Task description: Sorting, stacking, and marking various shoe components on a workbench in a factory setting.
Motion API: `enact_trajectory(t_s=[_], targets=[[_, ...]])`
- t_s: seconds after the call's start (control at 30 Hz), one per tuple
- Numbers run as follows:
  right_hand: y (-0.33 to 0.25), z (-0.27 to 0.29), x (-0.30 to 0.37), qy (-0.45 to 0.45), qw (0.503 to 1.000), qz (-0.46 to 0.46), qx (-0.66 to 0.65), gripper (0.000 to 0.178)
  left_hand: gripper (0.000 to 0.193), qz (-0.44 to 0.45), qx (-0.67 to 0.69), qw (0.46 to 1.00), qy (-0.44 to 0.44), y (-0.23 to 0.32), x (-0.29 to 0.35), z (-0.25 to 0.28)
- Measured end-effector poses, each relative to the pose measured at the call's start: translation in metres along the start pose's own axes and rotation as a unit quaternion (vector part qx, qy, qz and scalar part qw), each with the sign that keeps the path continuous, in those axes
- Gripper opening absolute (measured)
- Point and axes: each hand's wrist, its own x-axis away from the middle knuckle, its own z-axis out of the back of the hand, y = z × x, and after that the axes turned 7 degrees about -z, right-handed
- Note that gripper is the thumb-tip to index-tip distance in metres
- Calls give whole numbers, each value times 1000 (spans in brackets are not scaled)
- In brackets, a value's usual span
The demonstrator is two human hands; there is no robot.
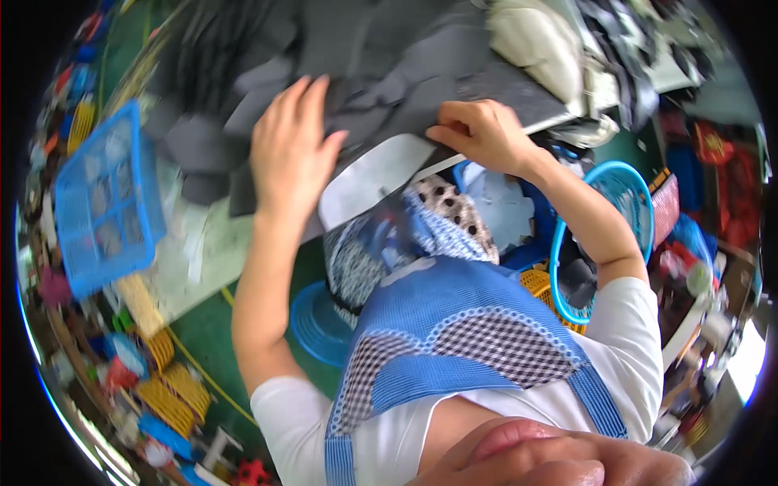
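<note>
Dark grey flat cut pieces (389,65), fabric-like, lie heaped over the work table in front of me. My left hand (292,146) rests on the pile with its fingers stretched out flat, holding nothing that I can see. A pale grey-white piece (377,174) with a rounded end lies at the table's near edge, between my hands. My right hand (486,134) is closed, thumb and forefinger pinched at the pile's edge near the pale piece's right tip. What is between those fingers is too small to make out.
At the left stands a blue plastic basket (105,202) on the table corner. Cream-coloured material (539,49) is heaped at the back right. A turquoise round basket (604,235) stands by my right arm, and a blue stool (320,324) is below the table.
</note>
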Motion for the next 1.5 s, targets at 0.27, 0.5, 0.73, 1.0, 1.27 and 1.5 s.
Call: enact_trajectory(t_s=[0.27, 0.5, 0.73, 1.0, 1.27, 1.5], targets=[[122, 82, -2, 403, 899, -68, 157, 39, 36, -90, -15, 990, 108, 10, -5, 37], [114, 83, -20, 479, 865, 29, 144, 24, 60, -107, 84, 988, -78, 70, 79, -15], [-45, 56, 30, 158, 938, 155, -267, 5, 35, 179, 714, 671, 94, 83, 4, 32], [10, 22, 1, 113, 986, 72, -100, 36, 13, 243, 704, 647, 163, 51, -28, 2], [-40, 34, 32, -94, 861, -76, -494, 17, 16, 192, 714, 673, -14, 78, -2, -3], [-59, 68, 21, -341, 852, -81, -389, 15, 21, 108, 765, 593, -227, 53, -5, 12]])
